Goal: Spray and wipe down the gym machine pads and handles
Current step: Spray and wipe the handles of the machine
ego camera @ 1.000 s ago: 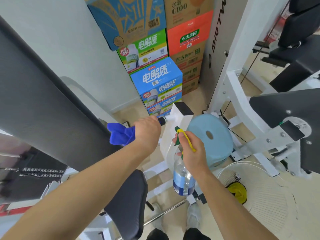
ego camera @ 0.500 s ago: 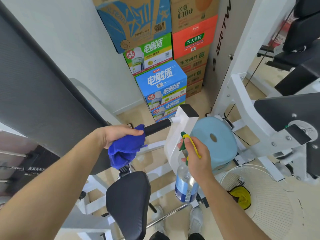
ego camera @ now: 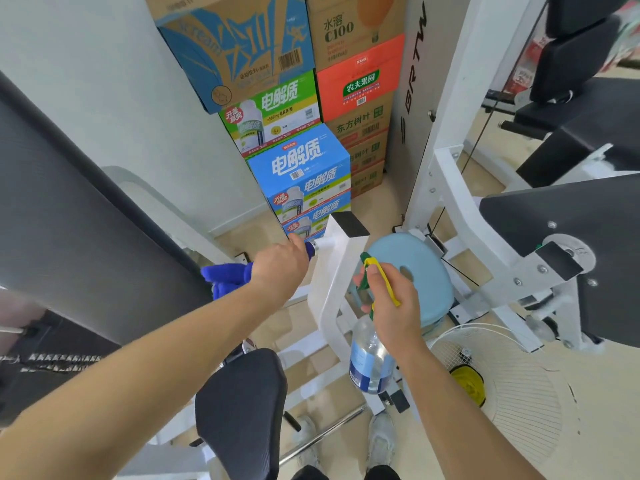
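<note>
The machine's handle (ego camera: 313, 247) sits at the centre of the view, jutting toward 9 o'clock from a white upright post (ego camera: 337, 271). The left hand (ego camera: 280, 268) wraps it, fingers curled round a blue cloth (ego camera: 225, 278) whose loose end bunches out at 8 o'clock. At 5 o'clock from the handle the right hand (ego camera: 391, 306) grips the neck of a clear spray bottle (ego camera: 370, 362), fingers closed round it under the yellow trigger (ego camera: 386, 282). A black seat pad (ego camera: 242, 403) lies at 7 o'clock, a light-blue disc (ego camera: 426, 271) at 3 o'clock, a white fan (ego camera: 512, 386) on the floor at 4 o'clock, and stacked drink cartons (ego camera: 304, 168) at 12 o'clock.
</note>
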Demonstrator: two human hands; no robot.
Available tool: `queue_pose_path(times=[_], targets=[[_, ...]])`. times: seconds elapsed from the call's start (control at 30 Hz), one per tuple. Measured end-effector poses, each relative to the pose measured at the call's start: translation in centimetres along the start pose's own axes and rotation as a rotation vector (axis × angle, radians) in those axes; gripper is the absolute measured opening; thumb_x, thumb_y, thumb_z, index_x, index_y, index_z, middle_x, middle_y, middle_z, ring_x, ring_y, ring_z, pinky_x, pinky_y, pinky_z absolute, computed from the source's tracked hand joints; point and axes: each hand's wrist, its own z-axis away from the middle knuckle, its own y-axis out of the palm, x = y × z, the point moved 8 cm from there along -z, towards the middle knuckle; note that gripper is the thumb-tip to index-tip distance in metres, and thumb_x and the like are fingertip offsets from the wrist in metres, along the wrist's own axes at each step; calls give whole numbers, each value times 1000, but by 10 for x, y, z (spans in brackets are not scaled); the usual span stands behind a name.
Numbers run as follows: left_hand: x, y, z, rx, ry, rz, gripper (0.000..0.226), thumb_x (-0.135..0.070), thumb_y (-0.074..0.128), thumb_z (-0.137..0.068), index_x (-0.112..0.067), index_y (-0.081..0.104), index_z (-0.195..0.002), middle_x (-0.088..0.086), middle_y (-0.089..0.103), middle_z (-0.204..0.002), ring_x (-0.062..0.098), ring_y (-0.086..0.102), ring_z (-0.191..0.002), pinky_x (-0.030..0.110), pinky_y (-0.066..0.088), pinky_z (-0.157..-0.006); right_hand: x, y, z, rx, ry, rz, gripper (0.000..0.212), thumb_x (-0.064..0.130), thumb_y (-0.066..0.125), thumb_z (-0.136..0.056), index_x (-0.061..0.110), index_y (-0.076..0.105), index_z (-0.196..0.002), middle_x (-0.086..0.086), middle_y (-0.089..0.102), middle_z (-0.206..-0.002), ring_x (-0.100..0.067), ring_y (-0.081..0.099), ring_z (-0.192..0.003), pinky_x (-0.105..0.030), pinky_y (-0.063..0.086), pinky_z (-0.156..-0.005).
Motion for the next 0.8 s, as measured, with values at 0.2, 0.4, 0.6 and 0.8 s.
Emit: queue_pose_path(times=[0.2,0.4,0.6,0.8], targets=[[16,11,-57,537,34,928,73,-70,75,-71,-22,54,-122,2,65,-116,24,65,-104,40,57,-89,-12,3,8,-4,18,15,40,47,47,-103,17,68,-88,5,72,-85,-31,62,-76,-58,59,-69],[42,48,-6,878,-216,1505,63,-58,77,-77,-9,62,-114,17,74,-96,29,71,-73,34,56,-60,-38,9,14,7,83,8,36,44,50,-105,17,69,-88,3,71,-83,-13,59,-71,-58,58,-71],[87,43,32,522,2,859,60,-72,67,-69,-17,64,-93,3,74,-85,26,72,-84,39,58,-82,-27,38,14,123,59,56,40,59,49,-95,25,69,-88,-2,71,-87,-17,59,-74,-57,58,-80],[108,45,65,-22,-238,1164,40,-50,51,-100,-16,58,-78,0,65,-71,23,60,-69,31,46,-65,-10,67,3,180,78,26,34,53,48,-97,27,68,-86,1,73,-90,-19,63,-78,-52,60,-76]])
